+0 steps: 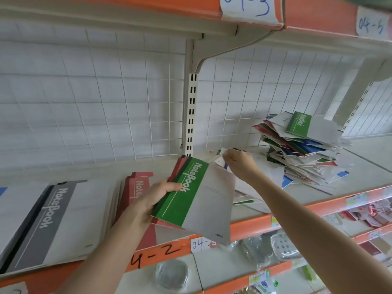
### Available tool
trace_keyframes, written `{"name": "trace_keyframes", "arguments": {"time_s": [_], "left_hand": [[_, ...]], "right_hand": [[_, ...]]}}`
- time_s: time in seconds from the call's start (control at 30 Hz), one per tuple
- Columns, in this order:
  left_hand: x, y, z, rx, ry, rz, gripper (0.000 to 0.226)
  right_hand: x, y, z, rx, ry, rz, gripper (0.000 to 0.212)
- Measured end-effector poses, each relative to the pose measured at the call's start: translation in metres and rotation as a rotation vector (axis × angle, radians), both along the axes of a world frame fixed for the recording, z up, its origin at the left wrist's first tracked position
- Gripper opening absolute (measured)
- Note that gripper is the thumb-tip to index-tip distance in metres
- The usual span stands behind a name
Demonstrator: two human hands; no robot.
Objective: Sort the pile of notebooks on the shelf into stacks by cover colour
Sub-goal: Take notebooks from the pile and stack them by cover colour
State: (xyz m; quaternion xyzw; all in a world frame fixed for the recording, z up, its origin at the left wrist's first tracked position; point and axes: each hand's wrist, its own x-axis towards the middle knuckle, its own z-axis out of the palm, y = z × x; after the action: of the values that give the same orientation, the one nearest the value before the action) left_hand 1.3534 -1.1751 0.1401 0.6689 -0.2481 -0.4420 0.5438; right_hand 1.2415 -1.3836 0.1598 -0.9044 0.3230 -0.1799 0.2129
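Head view:

A: left hand (152,200)?
B: Fingers curled under, thumb on top, gripping a small bunch of notebooks. Green notebook (191,194) on top, red covers fanned beneath it. Bunch is tilted, held over the front edge of the shelf (371,162).

A: right hand (239,164)?
B: Stretched out past the bunch. Fingertips pinch the corner of a pale notebook with a blue strip (220,160), right at the hand.

A: pile?
B: Messy pile of notebooks (303,149) beyond the right hand and to its right, by the wire grid (106,102). Green, red and blue mixed, covers skewed. Loose ones spread under the right wrist.

A: sorted stacks?
B: Red stack (137,187) just left of the left hand, partly hidden by it. Grey stack (48,219) further left, well apart from the pile. Both lie flat. Handwritten label "04-2" (154,255) sits below the left wrist on the orange edge.
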Motion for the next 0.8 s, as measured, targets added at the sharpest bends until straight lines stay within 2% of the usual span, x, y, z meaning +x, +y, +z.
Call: {"name": "trace_keyframes", "arguments": {"time_s": [0.07, 0.13, 0.2, 0.3, 0.53, 0.8], "left_hand": [[0.004, 0.004, 0.000, -0.012, 0.036, 0.050, 0.009], [0.009, 0.008, -0.002, -0.013, 0.093, 0.111, 0.010], [0.011, 0.010, -0.002, -0.030, 0.144, 0.175, 0.012], [0.010, 0.010, -0.002, -0.055, 0.176, 0.233, 0.012], [-0.003, 0.008, -0.003, -0.095, 0.258, 0.302, 0.014], [-0.008, 0.006, -0.004, -0.064, 0.228, 0.362, 0.010]], "right_hand": [[-0.014, -0.012, -0.015, -0.013, 0.160, -0.033, 0.037], [-0.028, -0.022, -0.035, -0.051, 0.439, -0.022, 0.047], [-0.035, -0.026, -0.051, -0.145, 0.572, -0.019, 0.050], [-0.036, -0.023, -0.059, -0.243, 0.531, -0.040, 0.049], [-0.034, -0.014, -0.070, -0.332, 0.428, -0.068, 0.037], [-0.014, 0.004, -0.057, -0.419, 0.506, -0.211, 0.057]]}}
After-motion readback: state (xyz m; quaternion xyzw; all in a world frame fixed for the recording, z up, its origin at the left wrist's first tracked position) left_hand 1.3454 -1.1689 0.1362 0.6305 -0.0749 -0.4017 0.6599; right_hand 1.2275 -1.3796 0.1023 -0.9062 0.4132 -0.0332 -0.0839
